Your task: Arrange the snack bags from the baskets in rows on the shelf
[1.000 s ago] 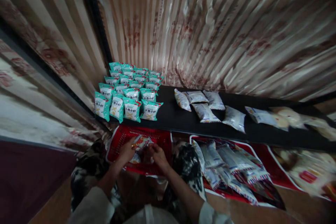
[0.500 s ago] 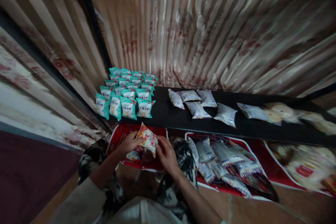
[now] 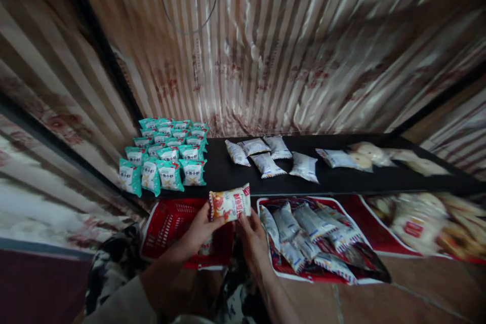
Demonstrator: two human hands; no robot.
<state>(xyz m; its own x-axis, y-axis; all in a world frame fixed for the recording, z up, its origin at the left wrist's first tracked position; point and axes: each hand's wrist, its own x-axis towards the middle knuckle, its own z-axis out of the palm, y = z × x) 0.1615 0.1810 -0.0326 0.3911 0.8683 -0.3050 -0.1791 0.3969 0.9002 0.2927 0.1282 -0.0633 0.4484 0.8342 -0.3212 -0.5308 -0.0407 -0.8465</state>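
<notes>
Between my two hands is a white, orange and red snack packet (image 3: 230, 203), held level in front of the shelf's front edge. My left hand (image 3: 203, 228) grips its left end, thumb along the lower edge. At the lower right corner, my right hand (image 3: 253, 235) has its fingers closed on the packet. Below my left arm is a red basket (image 3: 167, 228); part of a packet shows inside it. Teal and white snack packets (image 3: 170, 174) stand in rows on the left of the black shelf (image 3: 212, 172).
Silvery white packets (image 3: 266, 164) lie loosely mid-shelf, with flat clear-wrapped items (image 3: 372, 154) farther right. A second red basket (image 3: 261, 207) holds several silvery packets. Another basket with clear bags (image 3: 419, 223) stands at right. Striped curtain (image 3: 243, 61) hangs behind; dark posts flank the shelf.
The packet has turned from steeply tilted to level, its printed front showing, and has come up to the shelf edge with both hands. The view has swung right.
</notes>
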